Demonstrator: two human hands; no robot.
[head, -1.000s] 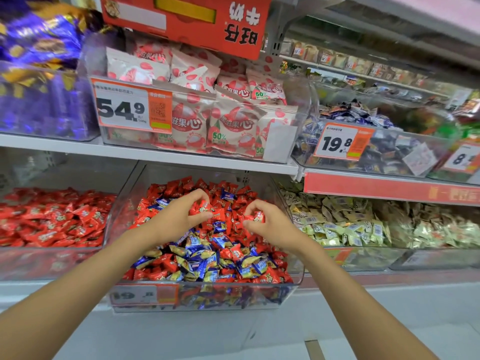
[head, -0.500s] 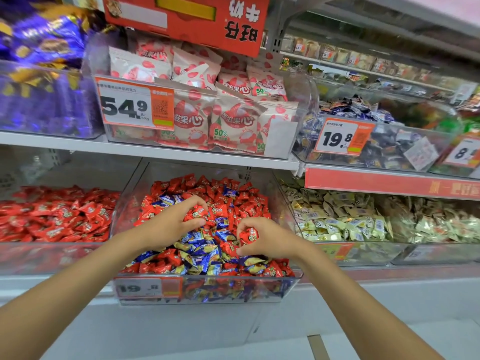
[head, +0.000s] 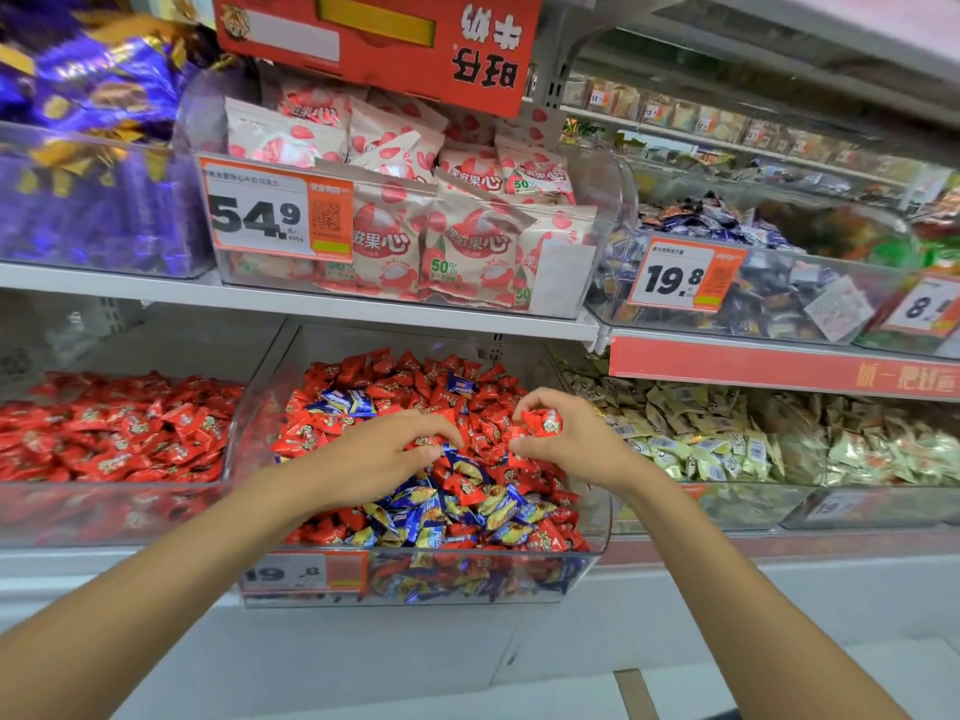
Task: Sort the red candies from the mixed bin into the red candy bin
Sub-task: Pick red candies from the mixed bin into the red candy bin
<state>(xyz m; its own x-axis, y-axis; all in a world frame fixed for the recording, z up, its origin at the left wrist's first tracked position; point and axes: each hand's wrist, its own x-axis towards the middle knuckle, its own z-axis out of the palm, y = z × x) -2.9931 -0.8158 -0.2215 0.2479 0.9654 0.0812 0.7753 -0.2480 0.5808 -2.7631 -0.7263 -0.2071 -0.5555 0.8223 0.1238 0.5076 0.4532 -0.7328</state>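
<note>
Right hand pinches red candies in curled fingers, just above the mixed bin, ready for transfer. Left hand curls into the pile; its hold cannot be told. Red candy bin adjoins toward the shelf's left end.

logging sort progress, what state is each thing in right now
left hand, fingers curled on pile candies
right hand, pinches held candy at its fingertips
mixed bin, open top, red and blue candies mixed
red candy bin, open top, holds red candies only
</note>
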